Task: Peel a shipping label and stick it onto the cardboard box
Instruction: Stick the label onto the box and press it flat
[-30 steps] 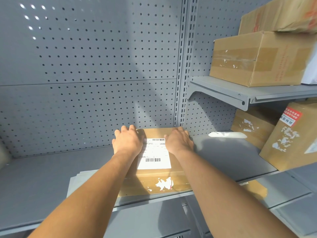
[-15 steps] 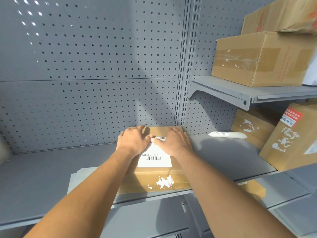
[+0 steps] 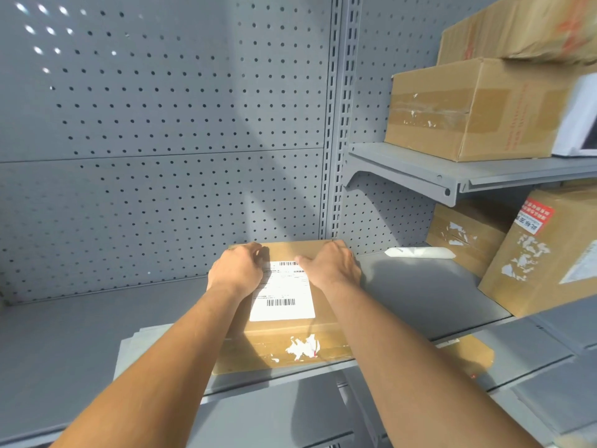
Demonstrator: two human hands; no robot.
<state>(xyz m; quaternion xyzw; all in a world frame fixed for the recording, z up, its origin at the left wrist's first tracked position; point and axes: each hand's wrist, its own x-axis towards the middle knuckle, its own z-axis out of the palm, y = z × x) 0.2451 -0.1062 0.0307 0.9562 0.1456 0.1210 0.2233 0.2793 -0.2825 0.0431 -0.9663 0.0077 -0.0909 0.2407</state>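
A flat cardboard box [image 3: 290, 345] lies on the grey shelf in front of me. A white shipping label [image 3: 284, 299] with barcodes sits flat on its top face. My left hand [image 3: 235, 270] rests palm down on the label's upper left part, fingers curled toward the box's far edge. My right hand [image 3: 332, 265] lies palm down on the upper right, its thumb touching the label's top edge. Neither hand grips anything. Both forearms hide the box's left and right sides.
Grey sheets of paper [image 3: 135, 347] lie under the box at the left. A white crumpled strip [image 3: 418, 252] lies on the shelf [image 3: 429, 295] to the right. Several taped cardboard boxes [image 3: 468, 108] stand on the right-hand shelves. A perforated grey back panel [image 3: 161, 156] rises behind.
Both hands slid inward onto the top of the label, then spread slightly apart again across it. The box and label stayed in place.
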